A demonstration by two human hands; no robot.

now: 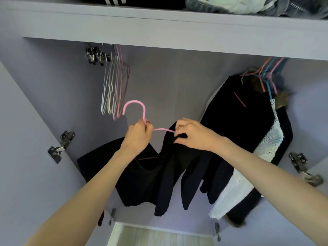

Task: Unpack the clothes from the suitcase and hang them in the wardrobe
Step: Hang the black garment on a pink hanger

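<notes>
Left hand [137, 134]: fingers curled round the neck of the pink hanger [140, 113], just under its hook; hook upright and free, not on any rail.

Right hand [192, 134]: ring on one finger; fingers pinch the black top [159, 174] at the hanger's right arm, where the cloth bunches over the wire.

Black top: draped on the pink hanger, hanging down between both forearms, inside the open wardrobe [53, 89]. No label or print readable on it.

Empty hangers [114, 87]: a cluster of thin wire ones, grey, lilac and pink, up and left of the pink hanger, near its hook. Metal clip hangers [94, 55] hang just left of their tops.

Hung clothes [248, 121]: right of the pink hanger, a black garment with a white lace piece [268, 144] beside it, on pink and teal hangers; a fur-like trim shows at the top.

Hinges [59, 147]: metal, on the wardrobe's left and right sides.

Shelf [159, 25]: above the pink hanger, across the wardrobe. On it, a dark item with white stripes [115, 0] and folded denim [257, 5] with a zip. No brand name or writing can be read.
</notes>
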